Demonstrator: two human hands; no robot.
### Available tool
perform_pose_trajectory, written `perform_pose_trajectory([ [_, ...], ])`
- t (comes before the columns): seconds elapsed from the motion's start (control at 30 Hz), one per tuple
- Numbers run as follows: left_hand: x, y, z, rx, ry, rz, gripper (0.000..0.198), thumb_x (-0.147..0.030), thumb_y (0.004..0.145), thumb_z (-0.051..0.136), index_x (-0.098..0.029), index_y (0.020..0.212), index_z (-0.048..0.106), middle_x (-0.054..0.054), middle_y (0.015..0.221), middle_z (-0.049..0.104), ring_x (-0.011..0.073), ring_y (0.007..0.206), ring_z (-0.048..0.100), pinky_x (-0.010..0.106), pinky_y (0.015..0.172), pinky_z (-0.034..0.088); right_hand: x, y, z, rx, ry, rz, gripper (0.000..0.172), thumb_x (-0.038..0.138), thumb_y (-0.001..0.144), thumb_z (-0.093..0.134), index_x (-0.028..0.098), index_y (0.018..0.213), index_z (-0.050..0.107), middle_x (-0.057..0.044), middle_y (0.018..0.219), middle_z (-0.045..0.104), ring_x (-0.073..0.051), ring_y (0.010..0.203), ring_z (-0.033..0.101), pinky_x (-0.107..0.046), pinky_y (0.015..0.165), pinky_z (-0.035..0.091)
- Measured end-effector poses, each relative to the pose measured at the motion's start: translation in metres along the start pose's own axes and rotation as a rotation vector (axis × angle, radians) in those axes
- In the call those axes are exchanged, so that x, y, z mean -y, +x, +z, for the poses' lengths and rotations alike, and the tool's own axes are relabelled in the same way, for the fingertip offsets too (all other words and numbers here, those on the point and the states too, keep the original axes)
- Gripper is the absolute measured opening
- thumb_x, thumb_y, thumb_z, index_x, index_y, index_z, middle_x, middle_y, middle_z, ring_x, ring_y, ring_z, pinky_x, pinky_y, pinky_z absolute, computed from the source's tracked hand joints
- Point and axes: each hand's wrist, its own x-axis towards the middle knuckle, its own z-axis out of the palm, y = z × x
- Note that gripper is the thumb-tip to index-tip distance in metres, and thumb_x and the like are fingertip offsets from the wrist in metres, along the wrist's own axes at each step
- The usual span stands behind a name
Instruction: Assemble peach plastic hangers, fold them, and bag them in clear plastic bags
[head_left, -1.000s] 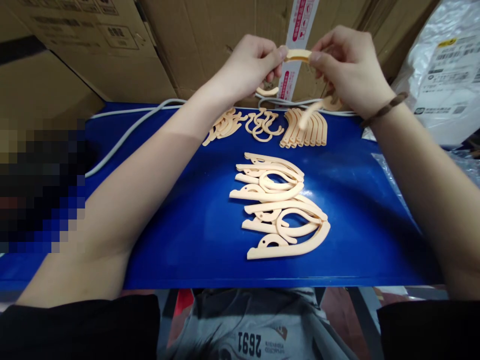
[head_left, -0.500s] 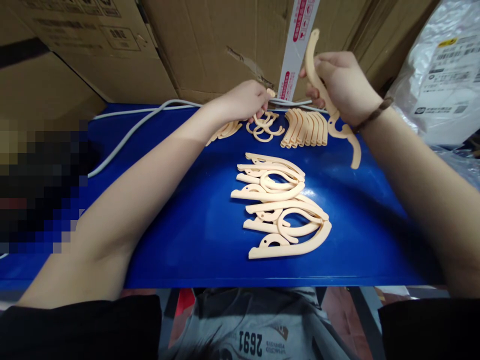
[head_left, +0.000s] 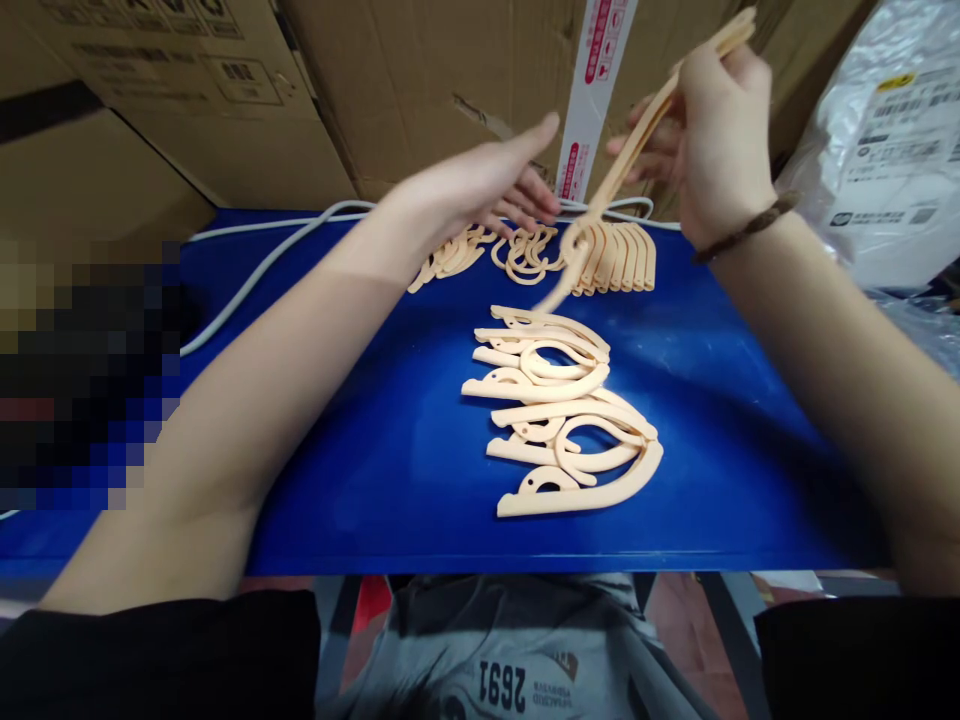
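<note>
A beige folding hanger [head_left: 634,150] is held up at a slant in my right hand [head_left: 724,130], whose fingers close round its upper part. The hanger's lower end hangs in front of a row of curved hanger arms [head_left: 626,258]. My left hand [head_left: 502,185] is open, thumb raised and fingers stretched, with nothing seen in it. Just below its fingertips lies a pile of beige hanger hooks [head_left: 525,262]. Beside that pile are more flat beige pieces [head_left: 454,255], partly hidden by the hand. Several folded hangers [head_left: 574,490] lie in a column nearer to me.
A blue tabletop [head_left: 375,480] carries all the pieces. Cardboard boxes [head_left: 420,100] stand along its back, and a white cable [head_left: 255,285] runs in front of them. At the right is a plastic-wrapped package [head_left: 892,170] with labels.
My left hand has opened; the small beige piece seen at its fingertips before no longer shows there. My right hand has risen and turned, swinging the hanger's lower end to the left.
</note>
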Motion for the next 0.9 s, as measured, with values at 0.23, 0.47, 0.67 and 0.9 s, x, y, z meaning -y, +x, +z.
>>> perform_pose_trajectory([
  [0.23,-0.028,-0.012,-0.012,-0.026,-0.386,0.003,0.025,-0.011,0.105,0.051,-0.008,0.085,0.066,0.000,0.079,0.063,0.0051,0.084,0.060,0.023,0.086,0.044,0.003,0.012,-0.020,-0.116,-0.237,-0.187,0.014,0.010,0.085,0.052,0.024,0.085,0.047,-0.003,0.101,0.074,-0.017,0.089,0.070,-0.034,0.075,0.060],
  [0.47,-0.025,-0.004,-0.003,-0.242,-0.403,0.001,0.017,-0.011,0.105,0.053,-0.008,0.094,0.065,0.007,0.104,0.071,0.0138,0.105,0.065,0.024,0.080,0.046,0.027,-0.021,-0.014,0.135,-1.182,-0.383,0.032,0.032,0.094,0.059,0.017,0.120,0.071,-0.013,0.116,0.075,-0.038,0.115,0.066,-0.058,0.100,0.047],
  [0.67,-0.023,-0.008,0.013,-0.187,-0.169,0.105,0.020,-0.006,0.100,0.056,-0.009,0.084,0.069,0.009,0.093,0.073,0.0141,0.084,0.069,0.022,0.059,0.040,0.024,-0.038,0.005,0.368,-1.309,-0.340,0.043,0.041,0.103,0.031,0.017,0.125,0.060,-0.024,0.125,0.067,-0.047,0.120,0.060,-0.067,0.097,0.040],
  [0.9,-0.031,-0.015,0.028,-0.493,0.236,0.473,0.036,-0.007,0.099,0.050,-0.011,0.134,0.056,0.005,0.093,0.071,0.0145,0.074,0.066,0.027,0.077,0.049,0.016,-0.024,0.003,0.413,-0.936,-0.110,0.045,0.058,0.096,0.038,0.021,0.092,0.063,-0.014,0.089,0.068,-0.028,0.088,0.064,-0.051,0.087,0.051],
])
